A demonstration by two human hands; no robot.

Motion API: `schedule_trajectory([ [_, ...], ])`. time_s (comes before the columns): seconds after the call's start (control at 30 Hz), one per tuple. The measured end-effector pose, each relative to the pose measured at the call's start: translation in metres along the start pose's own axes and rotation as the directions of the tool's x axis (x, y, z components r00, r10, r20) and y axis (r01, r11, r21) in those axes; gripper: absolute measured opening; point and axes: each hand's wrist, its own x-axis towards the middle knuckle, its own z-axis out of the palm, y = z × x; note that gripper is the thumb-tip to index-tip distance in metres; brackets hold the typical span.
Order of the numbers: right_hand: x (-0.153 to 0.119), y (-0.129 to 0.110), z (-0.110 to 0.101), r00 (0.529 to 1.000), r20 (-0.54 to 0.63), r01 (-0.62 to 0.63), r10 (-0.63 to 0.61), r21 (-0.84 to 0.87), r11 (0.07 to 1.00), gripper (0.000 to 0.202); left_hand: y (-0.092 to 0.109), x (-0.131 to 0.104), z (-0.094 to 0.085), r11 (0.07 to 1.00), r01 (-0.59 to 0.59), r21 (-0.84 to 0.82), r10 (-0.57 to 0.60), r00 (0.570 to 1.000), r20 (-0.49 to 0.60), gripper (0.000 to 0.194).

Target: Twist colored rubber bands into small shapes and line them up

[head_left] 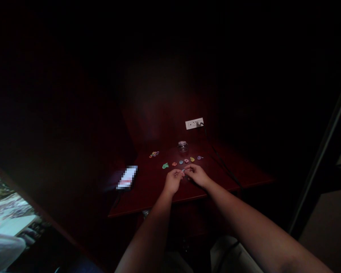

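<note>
My left hand [174, 179] and my right hand [197, 173] meet above the dark red tabletop, with their fingertips pinched together. Between them is a small pale loop [183, 171], mostly covered by the fingers. Just beyond the hands lies a row of small coloured loops in little groups: green [165, 166], orange [174, 164], teal [181, 162], pink [186, 161], yellow [192, 159] and purple [199, 157]. They look like small elastic bands or plastic rings, too small to tell which. Farther left is a mixed-colour cluster of loops [154, 154].
Behind the row stands a clear lidded jar [183, 147]. A lit phone [127, 177] lies at the table's left side. On the back wall, a white power socket [194, 123] has a plug in it, and its dark cable [223, 165] runs across the right of the table [156, 193].
</note>
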Motion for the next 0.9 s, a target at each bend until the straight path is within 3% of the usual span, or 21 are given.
schedule_trajectory([
  [0.23,-0.001,-0.001,0.000,0.999,-0.049,-0.001,0.000,-0.026,1.000,0.014,0.000,0.001,0.002,1.000,-0.004,0.028,0.003,1.000,0.010,0.013],
  [0.5,0.005,0.006,-0.005,0.982,-0.180,-0.017,0.061,0.239,0.971,0.017,-0.005,0.002,-0.002,1.000,0.015,0.001,-0.015,0.996,-0.092,0.018],
  [0.6,0.003,0.004,-0.005,0.984,-0.169,-0.018,0.057,0.220,0.975,0.017,-0.005,0.001,-0.002,1.000,0.000,0.015,0.001,0.999,-0.052,0.020],
  [0.77,0.000,0.001,-0.004,0.999,-0.051,-0.004,0.007,0.064,0.998,0.016,-0.001,0.000,0.000,1.000,-0.003,0.019,0.003,1.000,0.013,0.018],
  [0.9,0.001,0.001,-0.006,0.983,-0.176,-0.024,0.050,0.144,0.989,0.017,0.002,0.000,0.001,1.000,0.020,0.021,-0.020,1.000,-0.001,0.016],
])
